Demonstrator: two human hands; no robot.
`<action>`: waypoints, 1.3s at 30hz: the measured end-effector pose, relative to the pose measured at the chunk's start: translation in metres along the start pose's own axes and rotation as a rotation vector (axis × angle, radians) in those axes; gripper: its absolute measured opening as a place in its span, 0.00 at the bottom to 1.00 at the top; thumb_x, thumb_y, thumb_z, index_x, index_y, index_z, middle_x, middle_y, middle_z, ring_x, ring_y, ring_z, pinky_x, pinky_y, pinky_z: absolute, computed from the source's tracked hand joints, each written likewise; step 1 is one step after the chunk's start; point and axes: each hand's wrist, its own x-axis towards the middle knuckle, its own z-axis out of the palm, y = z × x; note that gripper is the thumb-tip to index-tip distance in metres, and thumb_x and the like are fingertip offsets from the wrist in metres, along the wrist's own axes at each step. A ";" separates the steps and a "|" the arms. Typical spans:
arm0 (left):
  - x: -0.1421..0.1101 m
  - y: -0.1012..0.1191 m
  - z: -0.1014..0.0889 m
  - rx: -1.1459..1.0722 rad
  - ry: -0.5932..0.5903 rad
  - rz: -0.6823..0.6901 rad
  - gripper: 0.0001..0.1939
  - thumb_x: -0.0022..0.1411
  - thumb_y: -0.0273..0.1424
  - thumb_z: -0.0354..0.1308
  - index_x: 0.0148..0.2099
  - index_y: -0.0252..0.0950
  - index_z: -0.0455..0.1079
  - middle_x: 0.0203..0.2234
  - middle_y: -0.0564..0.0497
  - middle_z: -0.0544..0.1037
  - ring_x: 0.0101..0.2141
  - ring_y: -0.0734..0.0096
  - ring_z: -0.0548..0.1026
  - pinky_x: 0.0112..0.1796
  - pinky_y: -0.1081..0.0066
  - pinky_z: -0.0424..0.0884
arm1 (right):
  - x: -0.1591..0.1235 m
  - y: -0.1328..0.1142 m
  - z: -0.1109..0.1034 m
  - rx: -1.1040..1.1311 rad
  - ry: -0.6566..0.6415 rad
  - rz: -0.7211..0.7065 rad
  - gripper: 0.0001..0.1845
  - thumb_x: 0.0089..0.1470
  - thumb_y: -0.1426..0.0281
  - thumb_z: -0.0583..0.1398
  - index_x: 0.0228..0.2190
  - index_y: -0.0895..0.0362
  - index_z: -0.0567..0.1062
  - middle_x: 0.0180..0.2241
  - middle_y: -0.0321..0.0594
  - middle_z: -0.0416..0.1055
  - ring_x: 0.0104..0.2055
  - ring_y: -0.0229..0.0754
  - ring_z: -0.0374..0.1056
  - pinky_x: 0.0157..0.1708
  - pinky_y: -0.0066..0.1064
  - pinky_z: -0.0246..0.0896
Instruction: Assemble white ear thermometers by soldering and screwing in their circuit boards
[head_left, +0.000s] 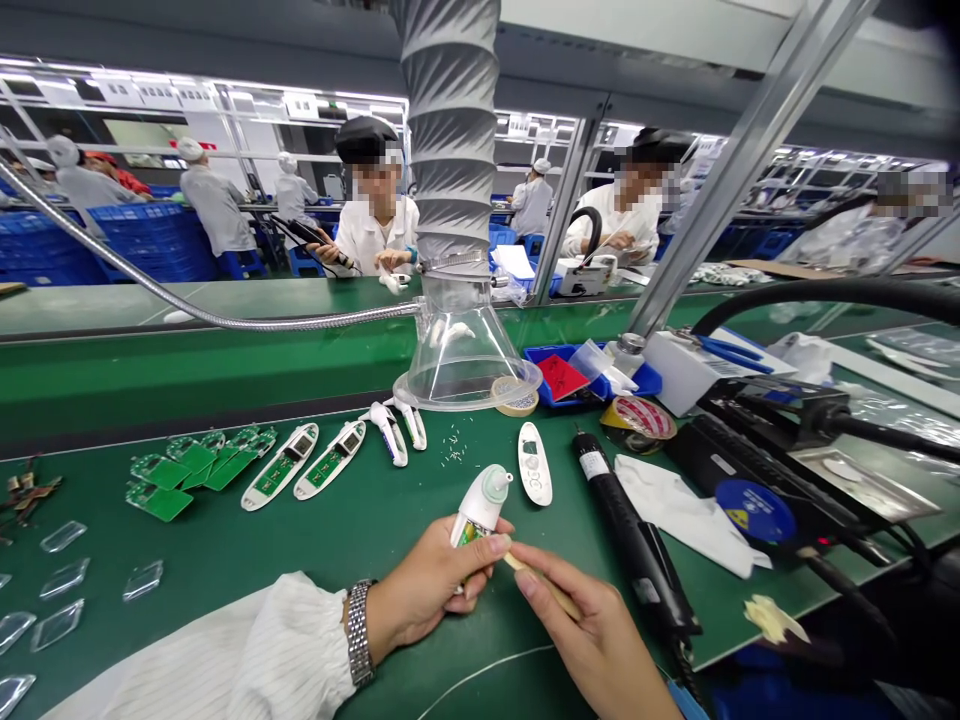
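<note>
My left hand (pixel 424 585) is closed around a white ear thermometer (pixel 487 492), its probe tip pointing up and right. The thermometer's housing is open, and part of a green circuit board shows above my fingers. My right hand (pixel 589 620) pinches a thin beige stick (pixel 564 600), which looks wooden. The stick's front end reaches my left thumb beside the thermometer; its exact contact point is hidden. Beyond my hands lies a white oval shell (pixel 535 465). Small pale pieces (pixel 453 446) are scattered left of the shell.
Left are white housings with boards (pixel 281 468), stacked green circuit boards (pixel 196 462) and clear plastic pieces (pixel 63 578). A transparent extraction hood (pixel 469 360) hangs ahead. A black electric screwdriver (pixel 634 540), white cloth (pixel 686 515) and tape roll (pixel 637 424) lie right. Co-workers sit opposite.
</note>
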 end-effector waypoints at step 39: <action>-0.005 0.004 0.019 0.242 0.053 0.354 0.17 0.52 0.43 0.60 0.38 0.36 0.70 0.40 0.49 0.70 0.40 0.67 0.67 0.42 0.70 0.64 | -0.007 -0.021 0.003 0.130 0.012 -0.147 0.16 0.56 0.61 0.55 0.43 0.56 0.70 0.37 0.43 0.71 0.38 0.41 0.68 0.39 0.30 0.66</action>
